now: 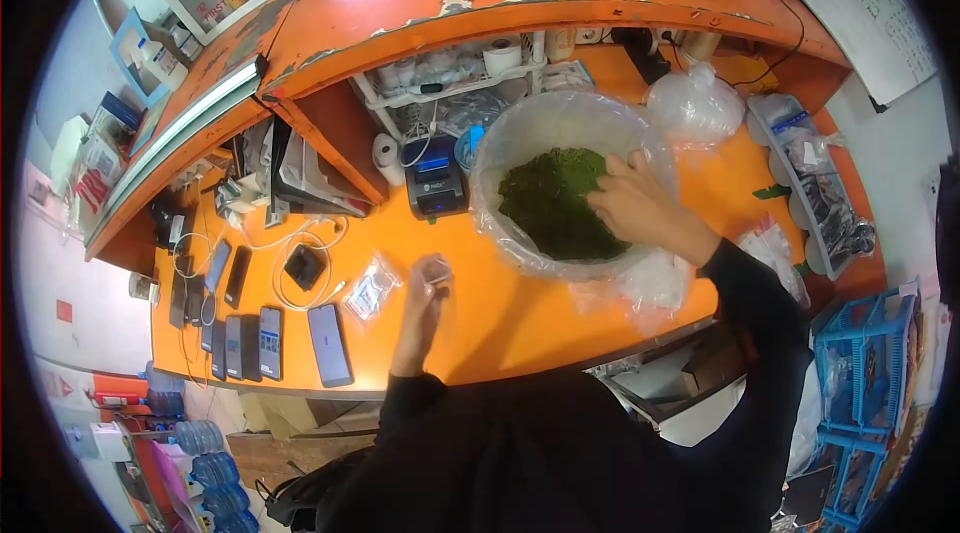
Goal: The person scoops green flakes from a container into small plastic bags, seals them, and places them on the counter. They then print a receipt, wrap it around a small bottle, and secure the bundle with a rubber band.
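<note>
A round tub (pixel 489 218) lined with clear plastic stands on the orange counter. Loose dark green stuff, like dried crushed leaves (pixel 545 193), lies inside it. Over the tub's right side reaches my right hand (pixel 640 203), its fingers bent down at the green leaves; whatever is between the fingertips is hidden. To the left of the tub, above the counter, my left hand (pixel 425 308) is curled around a small clear plastic bag (pixel 437 276). A small printed clear packet (pixel 372 287) lies just left of that hand.
Several phones (pixel 330 345) lie at the counter's left, near cables and a black square device (pixel 303 267). A small printer (pixel 435 178) stands behind. Filled plastic bags (pixel 695 105) sit right of the tub, beside a grey compartment tray (pixel 815 183). An orange shelf (pixel 560 8) overhangs the back.
</note>
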The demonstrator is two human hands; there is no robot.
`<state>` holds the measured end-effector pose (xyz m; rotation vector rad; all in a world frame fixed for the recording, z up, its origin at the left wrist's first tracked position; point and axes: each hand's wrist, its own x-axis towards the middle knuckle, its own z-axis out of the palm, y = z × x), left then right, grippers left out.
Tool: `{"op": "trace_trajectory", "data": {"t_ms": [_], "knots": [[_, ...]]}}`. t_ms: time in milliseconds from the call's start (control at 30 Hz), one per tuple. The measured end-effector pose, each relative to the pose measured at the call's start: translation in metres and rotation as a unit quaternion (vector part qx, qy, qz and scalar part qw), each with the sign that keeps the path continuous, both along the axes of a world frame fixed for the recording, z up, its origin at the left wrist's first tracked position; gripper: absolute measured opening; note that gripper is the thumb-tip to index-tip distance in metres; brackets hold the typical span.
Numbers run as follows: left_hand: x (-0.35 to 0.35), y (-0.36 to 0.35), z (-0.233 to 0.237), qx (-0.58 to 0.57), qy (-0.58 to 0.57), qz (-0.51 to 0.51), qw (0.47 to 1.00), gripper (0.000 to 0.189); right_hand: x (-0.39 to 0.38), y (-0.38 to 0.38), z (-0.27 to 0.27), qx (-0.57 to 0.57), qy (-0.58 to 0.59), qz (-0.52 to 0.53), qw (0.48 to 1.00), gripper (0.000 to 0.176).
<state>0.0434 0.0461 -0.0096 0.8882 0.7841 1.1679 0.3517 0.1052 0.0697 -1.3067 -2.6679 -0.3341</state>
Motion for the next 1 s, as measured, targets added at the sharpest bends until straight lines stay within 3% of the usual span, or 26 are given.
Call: {"op": "trace_trajectory", "data": {"t_ms": [67, 133, 267, 333, 433, 533, 633, 767, 800, 900, 933, 1000], "knots": [[0.002, 0.008, 0.020, 0.066, 0.031, 0.026, 0.997, 0.048, 0.013, -0.005, 0.012, -0.066, 0.045, 0.025, 0.997, 0.004], [0.011, 0.013, 0.048, 0.058, 0.027, 0.043, 0.997, 0.055, 0.029, -0.008, 0.025, -0.182, 0.093, -0.056, 0.977, 0.009], [0.023, 0.035, 0.076, 0.161, 0.073, 0.012, 0.984, 0.053, 0.056, -0.031, 0.032, -0.184, 0.178, -0.138, 0.957, 0.012], [0.030, 0.046, 0.083, 0.211, 0.082, -0.025, 0.974, 0.053, 0.069, -0.043, 0.026, -0.154, 0.302, -0.195, 0.920, 0.011], [0.049, 0.059, 0.089, 0.230, 0.091, -0.039, 0.968, 0.057, 0.079, -0.060, 0.008, -0.138, 0.388, -0.253, 0.876, 0.009], [0.069, 0.071, 0.090, 0.262, 0.127, -0.065, 0.954, 0.057, 0.083, -0.067, -0.001, -0.047, 0.343, -0.236, 0.908, 0.010], [0.083, 0.083, 0.081, 0.303, 0.169, -0.082, 0.934, 0.057, 0.082, -0.069, -0.002, -0.044, 0.389, -0.253, 0.885, 0.014], [0.095, 0.096, 0.060, 0.316, 0.213, -0.078, 0.921, 0.056, 0.084, -0.069, -0.005, -0.012, 0.366, -0.248, 0.897, 0.014], [0.096, 0.096, 0.061, 0.318, 0.213, -0.077, 0.921, 0.056, 0.086, -0.069, -0.007, -0.052, 0.407, -0.246, 0.878, 0.014], [0.102, 0.092, 0.070, 0.433, 0.383, -0.070, 0.813, 0.051, 0.101, -0.065, -0.014, -0.124, 0.508, -0.218, 0.824, 0.016], [0.105, 0.090, 0.071, 0.434, 0.383, -0.067, 0.813, 0.051, 0.104, -0.062, -0.014, -0.154, 0.568, -0.194, 0.785, 0.017], [0.111, 0.087, 0.072, 0.474, 0.411, -0.104, 0.772, 0.053, 0.106, -0.063, -0.001, -0.164, 0.547, -0.208, 0.794, 0.017]]}}
